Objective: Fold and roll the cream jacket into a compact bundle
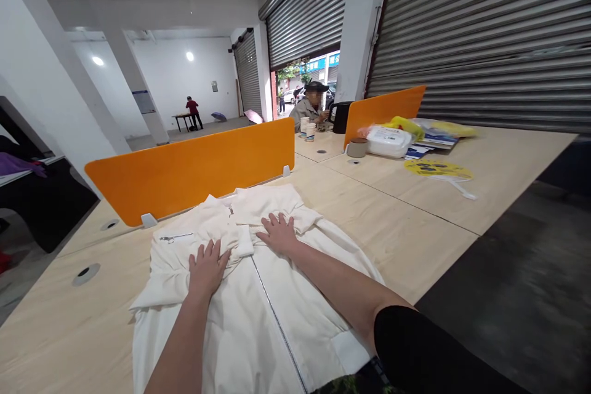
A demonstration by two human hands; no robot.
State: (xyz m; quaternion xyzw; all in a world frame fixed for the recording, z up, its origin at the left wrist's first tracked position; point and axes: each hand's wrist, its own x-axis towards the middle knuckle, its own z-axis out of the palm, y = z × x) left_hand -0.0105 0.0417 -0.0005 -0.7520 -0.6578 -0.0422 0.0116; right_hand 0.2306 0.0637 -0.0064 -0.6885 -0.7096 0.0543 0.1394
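One white jacket point(240, 295) lies front-up on the wooden table point(415, 221), zipper closed, both sleeves already folded across the chest; the body looks not yet folded up. Left hand point(207, 268) and right hand point(278, 233) press flat on the sleeves, fingers spread, gripping nothing. Two orange dividers point(194, 166) behind, one seated person point(311, 108).

The pale wooden table point(415, 228) bears a white jacket point(258, 308) (spread flat), an orange divider point(194, 166).
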